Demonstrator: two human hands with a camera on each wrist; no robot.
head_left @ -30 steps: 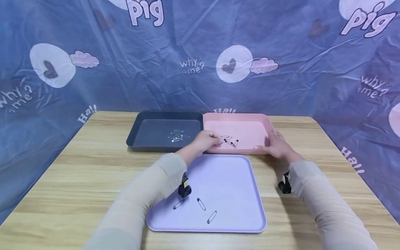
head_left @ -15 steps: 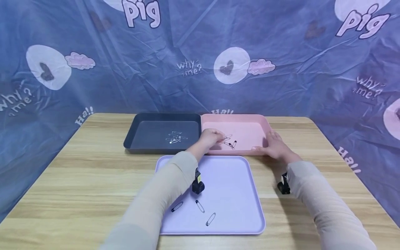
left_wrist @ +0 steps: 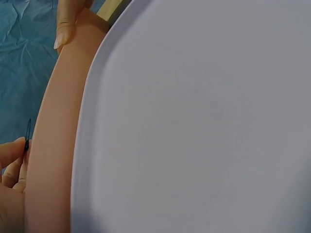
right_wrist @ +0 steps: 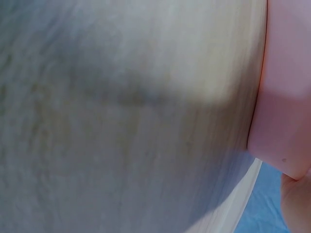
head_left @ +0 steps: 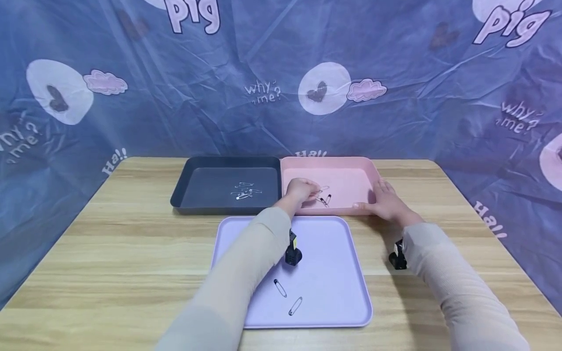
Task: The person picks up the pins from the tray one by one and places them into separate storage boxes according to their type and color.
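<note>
My left hand (head_left: 300,190) hovers over the near left part of the pink tray (head_left: 338,212). Between thumb and finger it pinches a dark safety pin (left_wrist: 27,133), which points upward in the left wrist view. Right beside these fingertips, several safety pins (head_left: 328,199), some with black heads, lie on the tray floor. My right hand (head_left: 388,202) grips the tray's near right corner, thumb over the front rim and fingers along the side. In the right wrist view only a bit of that hand (right_wrist: 297,201) shows at the corner.
A dark grey tray (head_left: 210,211) holding several silver safety pins (head_left: 243,196) adjoins the pink one on the left. In front lies a lavender tray (head_left: 329,273), with a black-headed pin (head_left: 280,288) and another pin (head_left: 295,306) visible. My left sleeve crosses above it. A patterned blue cloth (head_left: 210,112) hangs behind.
My left hand has shifted slightly right over the pink tray, still pinching. Its sleeve now covers one pin on the lavender tray that showed earlier. The right hand stays at the corner.
</note>
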